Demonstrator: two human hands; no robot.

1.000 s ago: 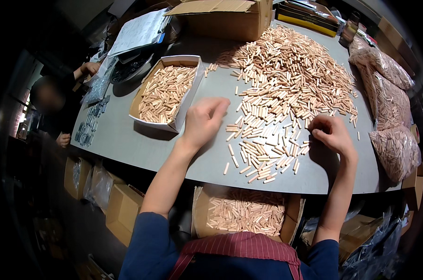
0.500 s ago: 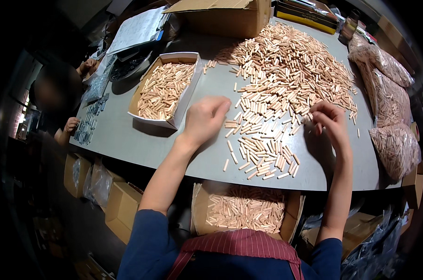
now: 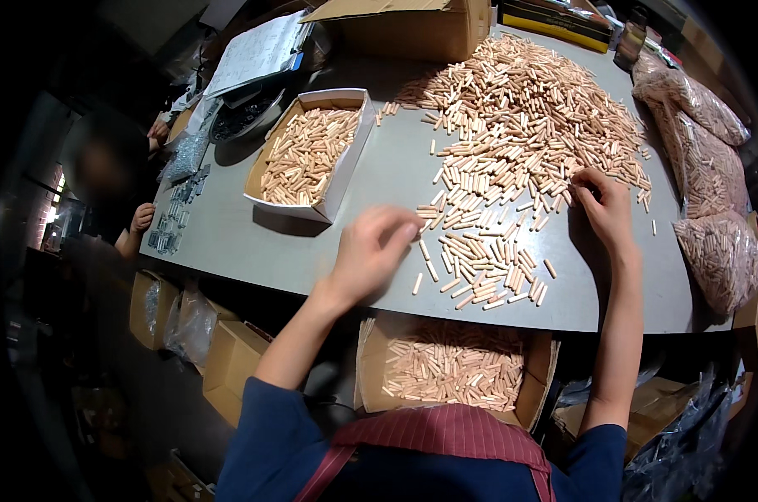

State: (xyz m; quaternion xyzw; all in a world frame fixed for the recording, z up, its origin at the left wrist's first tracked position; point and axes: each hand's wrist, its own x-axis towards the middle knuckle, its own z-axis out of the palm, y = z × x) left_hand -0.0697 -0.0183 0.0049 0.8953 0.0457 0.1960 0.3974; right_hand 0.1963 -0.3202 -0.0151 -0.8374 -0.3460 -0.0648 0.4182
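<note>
A large pile of short wooden dowel pins (image 3: 530, 125) is spread over a grey table (image 3: 228, 243). My left hand (image 3: 371, 251) hovers at the pile's near left edge with fingers curled loosely; whether it holds a pin I cannot tell. My right hand (image 3: 605, 205) rests on the pins at the pile's right side, fingers bent among them. A smaller cluster of pins (image 3: 479, 268) lies between my hands near the table's front edge. Below that edge, against my lap, a cardboard box (image 3: 371, 376) holds many pins.
A white-walled box (image 3: 345, 163) of pins sits on the table's left. Clear bags of pins (image 3: 714, 243) line the right edge. A cardboard box (image 3: 412, 25) and papers (image 3: 258, 50) stand at the back. Another person's hand (image 3: 142, 216) shows at the left; boxes (image 3: 228, 360) sit on the floor.
My left hand has pulled back toward the table's front edge. My right hand has shifted up into the pile's right side. The loose cluster near the front looks more gathered.
</note>
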